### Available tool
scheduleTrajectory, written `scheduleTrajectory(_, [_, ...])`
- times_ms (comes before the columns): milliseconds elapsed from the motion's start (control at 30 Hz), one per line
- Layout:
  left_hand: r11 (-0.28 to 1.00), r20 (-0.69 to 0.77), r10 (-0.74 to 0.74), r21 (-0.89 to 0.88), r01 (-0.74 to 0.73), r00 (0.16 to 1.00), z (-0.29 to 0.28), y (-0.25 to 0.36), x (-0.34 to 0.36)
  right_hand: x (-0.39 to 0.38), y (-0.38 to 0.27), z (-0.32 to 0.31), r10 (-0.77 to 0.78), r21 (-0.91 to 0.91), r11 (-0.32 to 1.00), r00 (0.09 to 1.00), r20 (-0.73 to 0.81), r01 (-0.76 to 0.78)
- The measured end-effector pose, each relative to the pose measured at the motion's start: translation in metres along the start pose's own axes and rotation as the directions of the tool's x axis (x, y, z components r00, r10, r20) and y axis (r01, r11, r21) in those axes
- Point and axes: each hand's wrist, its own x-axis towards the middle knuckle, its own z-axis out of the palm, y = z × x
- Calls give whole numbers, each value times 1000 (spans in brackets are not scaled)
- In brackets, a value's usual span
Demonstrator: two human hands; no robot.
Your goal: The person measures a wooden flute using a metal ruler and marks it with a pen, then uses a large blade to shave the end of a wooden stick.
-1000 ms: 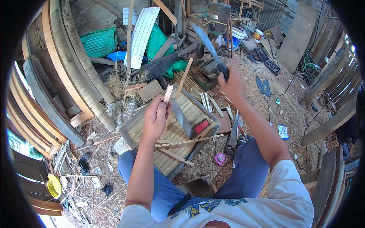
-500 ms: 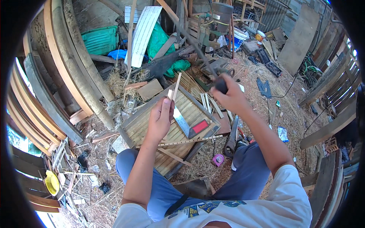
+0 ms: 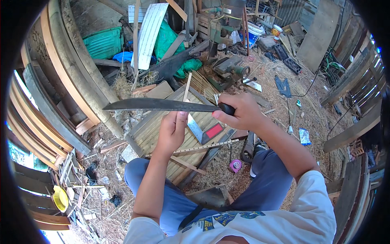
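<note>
In my right hand (image 3: 243, 110) is the dark handle of a machete (image 3: 156, 104), its long blade pointing left. My left hand (image 3: 172, 131) closes round the lower part of a thin wooden strip (image 3: 187, 86), which stands up past the thumb. The blade crosses the strip just above my left thumb; whether it touches the wood I cannot tell. Beneath my hands a try square (image 3: 213, 131) with a red-marked stock lies on a slatted wooden panel (image 3: 156, 140). A narrow strip with a row of dark dots (image 3: 203, 149) lies across the panel.
A pink tape measure (image 3: 235, 165) lies on the shavings near my right foot, beside a dark handsaw (image 3: 247, 151). Ahead stands a green metal vise (image 3: 229, 71). Planks and poles (image 3: 65, 69) lean at the left; a yellow bowl (image 3: 60, 199) sits lower left.
My right hand has brought the machete down from a raised, upright slant to lie level across the wooden strip. My left hand has hardly moved and keeps its hold.
</note>
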Motion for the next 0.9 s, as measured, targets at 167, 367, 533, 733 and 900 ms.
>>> scheduleTrajectory(167, [1000, 2, 9, 19, -9, 1000, 1, 9, -1, 0, -3, -3, -45, -23, 999, 999, -11, 45])
scheduleTrajectory(367, [999, 33, -30, 20, 29, 999, -2, 2, -4, -1, -1, 0, -49, -53, 997, 999, -3, 49])
scheduleTrajectory(533, [989, 9, 92, 117, -93, 996, -3, -2, -4, 0, 6, -1, -122, -71, 990, 993, 4, 122])
scheduleTrajectory(733, [980, 52, 137, 141, -143, 989, 0, 30, -10, 0, 36, 4, -92, -167, 983, 989, -117, 71])
scheduleTrajectory(900, [989, -137, 120, 103, -106, 983, -1, 35, -9, -5, 92, -13, 332, -173, 917, 928, -171, -360])
